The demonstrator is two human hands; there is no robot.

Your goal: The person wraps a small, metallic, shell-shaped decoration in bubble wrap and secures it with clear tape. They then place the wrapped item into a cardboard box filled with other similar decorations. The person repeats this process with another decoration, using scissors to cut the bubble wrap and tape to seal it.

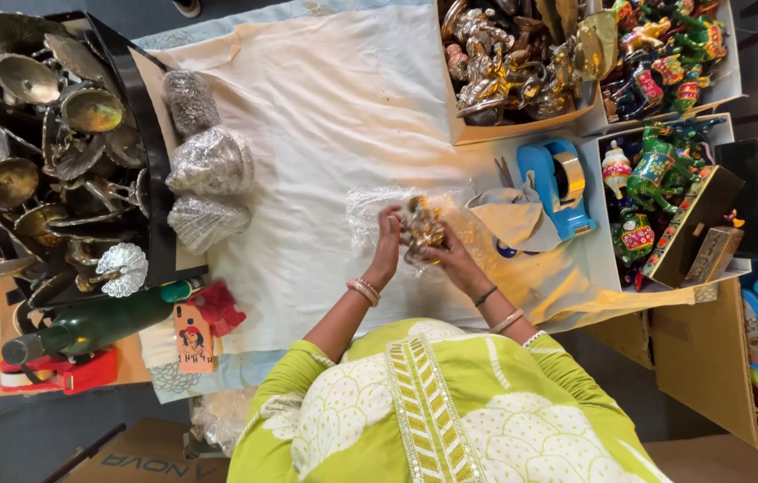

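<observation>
A: Where's the metal figurine point(421, 229) sitting?
B: Betw. both hands, over clear wrap point(370, 207); left hand point(388, 241) & right hand point(450, 259) are pinching its sides, long axis lying across the grip.

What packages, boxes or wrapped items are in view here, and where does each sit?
Clear plastic wrap: mid-cloth, around the golden figurine both hands hold.
Three wrapped silver bundles: cloth's left edge.
Open white box: top centre, metallic figurines.
White boxes: right, painted figurines.
Brown carton: lower right.
</observation>
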